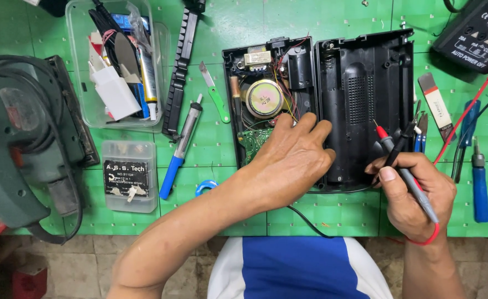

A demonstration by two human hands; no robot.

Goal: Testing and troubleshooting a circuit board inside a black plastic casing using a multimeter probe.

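Radio (269,102), opened into two black halves, lies on the green counter (332,213) directly beyond both hands. Its front half shows a round speaker (264,98), coloured wires and a green circuit board (255,141); its back cover (363,105) lies just beside it, inner face up. Left hand (288,163) rests palm down across the lower part of both halves, fingers spread and partly covering the circuit board, gripping nothing. Right hand (415,191) is closed around a red-tipped test probe (401,163) and a second black probe (404,138), their tips over the lower right of the back cover. Beyond the right hand sits a black meter (476,33) with a red lead. Screwdrivers (479,182) lie just right of that hand. Left of the left hand lie a blue-handled desoldering pump (180,149), a small clear bit case (128,174) and a clear box of parts (116,61).
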